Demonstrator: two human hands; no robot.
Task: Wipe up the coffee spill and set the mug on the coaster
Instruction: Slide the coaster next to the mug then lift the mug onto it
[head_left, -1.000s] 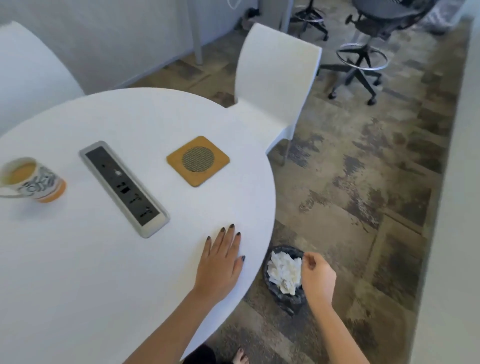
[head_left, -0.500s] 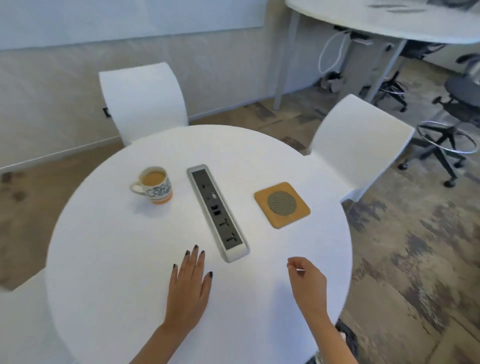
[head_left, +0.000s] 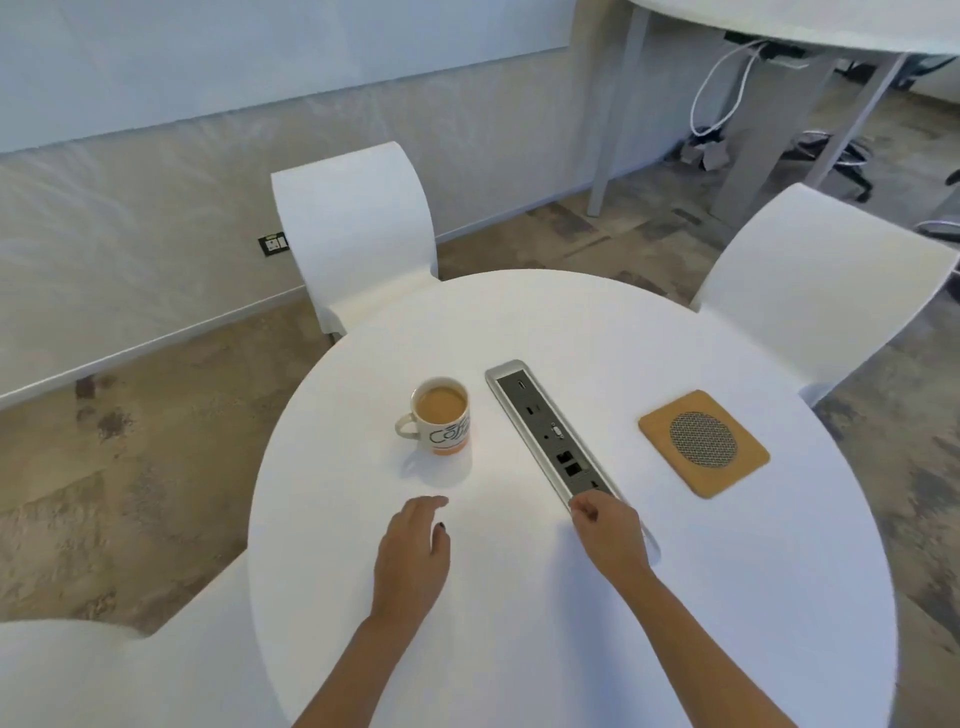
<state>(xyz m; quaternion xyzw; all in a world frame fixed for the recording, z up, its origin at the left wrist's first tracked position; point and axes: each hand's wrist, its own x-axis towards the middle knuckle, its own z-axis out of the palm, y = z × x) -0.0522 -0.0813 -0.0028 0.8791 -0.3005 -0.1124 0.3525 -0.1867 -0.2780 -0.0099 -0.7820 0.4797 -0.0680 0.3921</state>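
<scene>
Item 1: round white bench, its top showing no brown stain in this view. Judgement: the wiping looks finished, and the step in hand is fetching the mug.

Item 2: white ceramic mug with black lettering and an orange base band, upright and nearly full of milky coffee, handle turned away from the socket strip. It stands just beyond the left grip and slightly to its outer side, apart from it, not touching.

Item 3: left grip, released, palm down, fingers loosely extended toward the mug, grasping nothing.

Item 4: right grip, fingers curled inward in a loose pinch; nothing is visible between them, and I cannot tell whether it is truly empty. It hovers over the near end of the long silver socket strip set into the bench.

Item 5: square cork coaster with a round grey mesh centre, lying flat beyond the right grip and to its outer side, well apart from the mug, with the socket strip between the two.

Next move, as judged: close a grip around the mug's body or handle, lift it level since it is full, carry it over the strip, and set it centred on the coaster.
</scene>
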